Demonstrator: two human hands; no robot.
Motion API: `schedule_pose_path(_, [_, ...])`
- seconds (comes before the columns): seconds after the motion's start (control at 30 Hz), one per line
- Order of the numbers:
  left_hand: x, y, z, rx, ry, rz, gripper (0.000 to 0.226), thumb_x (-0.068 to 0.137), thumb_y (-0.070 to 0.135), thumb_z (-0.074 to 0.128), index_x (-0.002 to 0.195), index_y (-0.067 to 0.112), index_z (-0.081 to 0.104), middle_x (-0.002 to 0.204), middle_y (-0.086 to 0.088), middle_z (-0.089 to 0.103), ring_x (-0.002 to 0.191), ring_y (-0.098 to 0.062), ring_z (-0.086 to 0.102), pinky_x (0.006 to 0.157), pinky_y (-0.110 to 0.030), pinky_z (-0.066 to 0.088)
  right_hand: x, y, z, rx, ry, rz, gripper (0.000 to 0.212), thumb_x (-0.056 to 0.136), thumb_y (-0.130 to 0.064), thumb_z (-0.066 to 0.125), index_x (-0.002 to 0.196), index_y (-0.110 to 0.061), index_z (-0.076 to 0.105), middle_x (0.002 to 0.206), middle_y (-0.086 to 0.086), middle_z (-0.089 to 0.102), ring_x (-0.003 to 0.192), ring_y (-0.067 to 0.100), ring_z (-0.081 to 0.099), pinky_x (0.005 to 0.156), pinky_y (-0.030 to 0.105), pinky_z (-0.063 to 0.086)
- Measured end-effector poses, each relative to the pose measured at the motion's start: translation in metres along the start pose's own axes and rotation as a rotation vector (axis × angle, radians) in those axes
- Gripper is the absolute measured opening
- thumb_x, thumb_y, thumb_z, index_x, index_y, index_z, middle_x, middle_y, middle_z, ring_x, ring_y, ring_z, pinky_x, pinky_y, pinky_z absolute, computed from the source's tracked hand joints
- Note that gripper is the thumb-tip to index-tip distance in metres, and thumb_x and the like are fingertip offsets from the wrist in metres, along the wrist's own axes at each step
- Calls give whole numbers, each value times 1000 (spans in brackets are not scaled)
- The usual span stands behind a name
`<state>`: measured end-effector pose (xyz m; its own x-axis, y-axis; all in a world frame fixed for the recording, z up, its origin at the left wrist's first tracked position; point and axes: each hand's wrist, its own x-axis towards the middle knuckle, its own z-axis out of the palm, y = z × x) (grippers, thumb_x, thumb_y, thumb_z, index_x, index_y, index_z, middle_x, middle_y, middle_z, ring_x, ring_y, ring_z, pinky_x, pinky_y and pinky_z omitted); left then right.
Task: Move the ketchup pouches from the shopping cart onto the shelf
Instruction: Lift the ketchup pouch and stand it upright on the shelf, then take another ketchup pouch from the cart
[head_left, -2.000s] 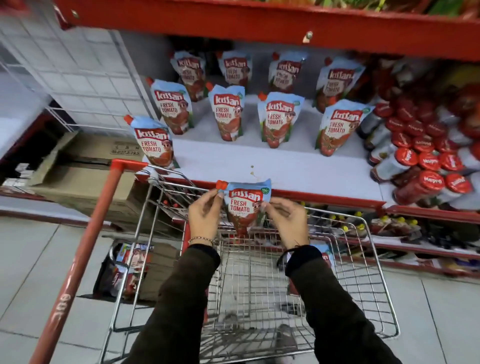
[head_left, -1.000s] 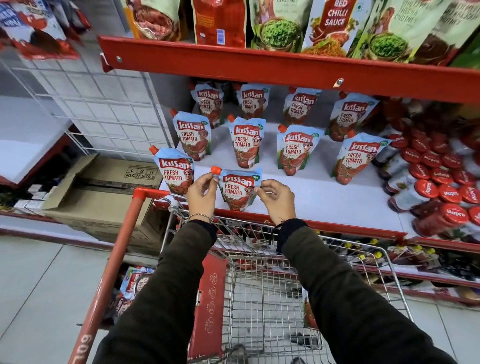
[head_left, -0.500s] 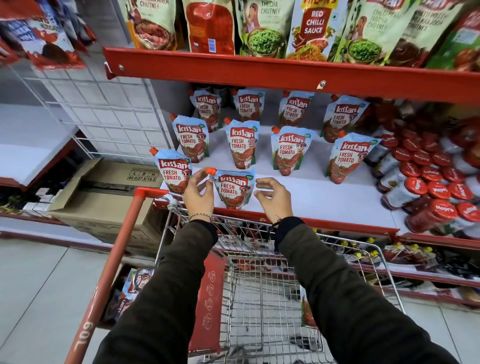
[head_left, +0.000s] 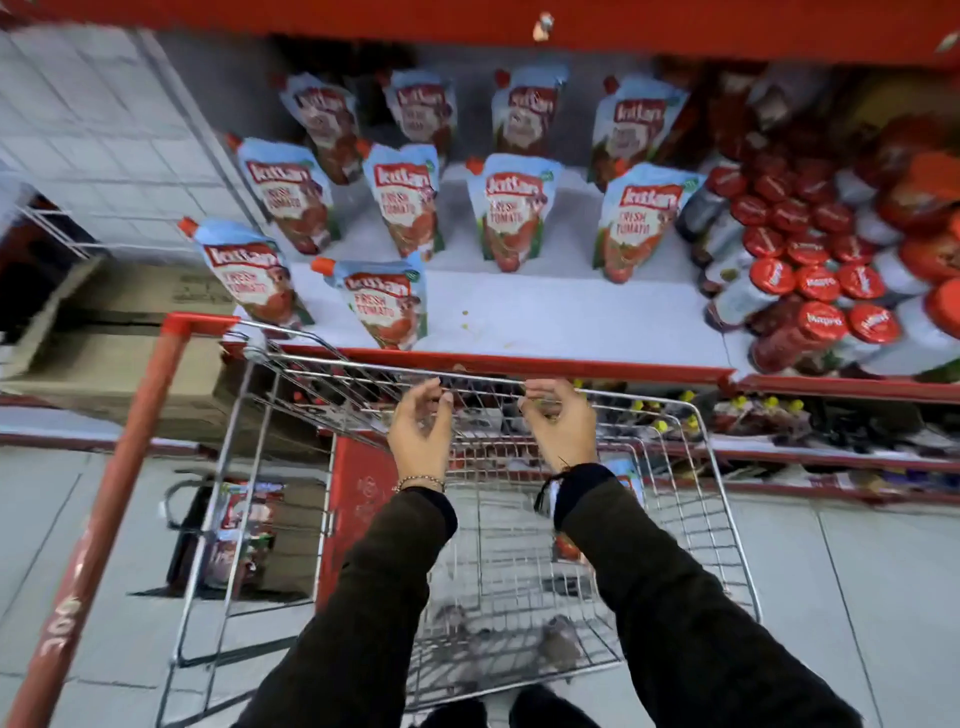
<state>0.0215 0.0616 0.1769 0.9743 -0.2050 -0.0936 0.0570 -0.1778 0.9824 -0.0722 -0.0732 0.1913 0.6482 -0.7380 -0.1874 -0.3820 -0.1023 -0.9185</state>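
Several blue-and-red ketchup pouches stand in rows on the white shelf (head_left: 545, 312). The newest ketchup pouch (head_left: 384, 304) stands upright near the shelf's front edge, beside another pouch (head_left: 249, 275) at the left corner. My left hand (head_left: 421, 431) and my right hand (head_left: 558, 423) hover over the wire shopping cart (head_left: 717, 467), below the shelf edge, fingers curled loosely and holding nothing. A pouch in the cart (head_left: 626, 480) peeks out behind my right wrist, mostly hidden.
Red-capped jars (head_left: 826, 291) crowd the shelf's right side. The cart's red handle bar (head_left: 104, 499) runs along the left. A cardboard box (head_left: 104, 374) sits on the floor at left, and a bag of packets (head_left: 234, 540) lies beside the cart. A red upper shelf edge (head_left: 467, 21) overhangs.
Both hands let go of the pouch, which now stands on the shelf front. The hands drew back down over the cart, and the view tilted downward.
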Motion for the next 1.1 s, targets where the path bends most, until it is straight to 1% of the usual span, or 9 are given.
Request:
schedule_pose_path(0.13, [-34, -43, 31, 125, -161, -125, 25, 84, 30, 69, 106, 21, 66, 108, 5, 67, 99, -13, 63, 87, -18, 51, -15, 57, -31, -42, 41, 138, 21, 86, -17, 71, 106, -11, 66, 105, 4, 70, 96, 18, 66, 82, 23, 53])
schedule_pose_path(0.23, [-58, -74, 56, 201, -275, -232, 26, 88, 23, 65, 111, 13, 64, 114, 1, 64, 102, -16, 60, 74, -2, 47, -23, 104, -51, -111, 46, 285, 31, 83, -20, 73, 111, -10, 64, 108, 11, 70, 98, 26, 66, 86, 37, 54])
schedule_pose_path(0.3, [-70, -92, 69, 271, -347, -274, 24, 91, 17, 59, 114, 10, 63, 119, -6, 65, 102, -18, 60, 82, -14, 51, -27, 130, -61, -113, 96, 362, 41, 80, -19, 76, 117, -11, 60, 109, 15, 70, 96, 32, 68, 88, 42, 56])
schedule_pose_path(0.4, [-80, -117, 90, 398, -426, -321, 25, 92, 11, 54, 116, 13, 63, 120, -7, 67, 111, -24, 62, 91, -24, 46, -25, 164, -73, -191, 126, 470, 40, 81, -18, 75, 117, -7, 62, 102, 9, 71, 92, 26, 68, 74, 21, 44])
schedule_pose_path(0.57, [-82, -160, 119, 507, -493, -424, 31, 93, 11, 52, 123, 12, 61, 124, -11, 67, 116, -26, 62, 97, -28, 48, -11, 212, -77, -408, 32, 546, 24, 80, -15, 70, 97, 1, 68, 101, 25, 73, 100, 39, 67, 85, 40, 51])
schedule_pose_path(0.77, [-78, -221, 151, 677, -622, -565, 37, 97, 14, 44, 132, 5, 52, 140, -13, 53, 128, -31, 51, 110, -36, 40, 3, 249, -69, -537, -90, 445, 39, 77, -31, 53, 92, -2, 74, 106, 20, 73, 100, 35, 68, 82, 34, 50])
schedule_pose_path(0.87, [-78, -243, 165, 729, -653, -572, 33, 97, 14, 41, 122, 1, 58, 135, -19, 57, 122, -35, 53, 103, -38, 41, 7, 269, -65, -536, -97, 394, 47, 69, -34, 44, 83, -1, 75, 98, 18, 75, 94, 32, 70, 72, 30, 47])
schedule_pose_path(1.0, [-75, -252, 178, 716, -594, -572, 29, 94, 15, 46, 115, 4, 63, 121, -20, 66, 112, -35, 61, 93, -36, 48, 15, 288, -62, -520, -87, 467, 23, 84, -24, 61, 82, -5, 75, 90, 15, 77, 88, 29, 70, 58, 20, 29])
schedule_pose_path(1.1, [-71, -261, 178, 655, -557, -663, 28, 93, 20, 49, 106, 8, 70, 112, -15, 71, 107, -32, 64, 83, -32, 50, 18, 297, -61, -494, -48, 497, 14, 83, -15, 65, 82, -4, 74, 89, 14, 78, 88, 28, 71, 59, 17, 29])
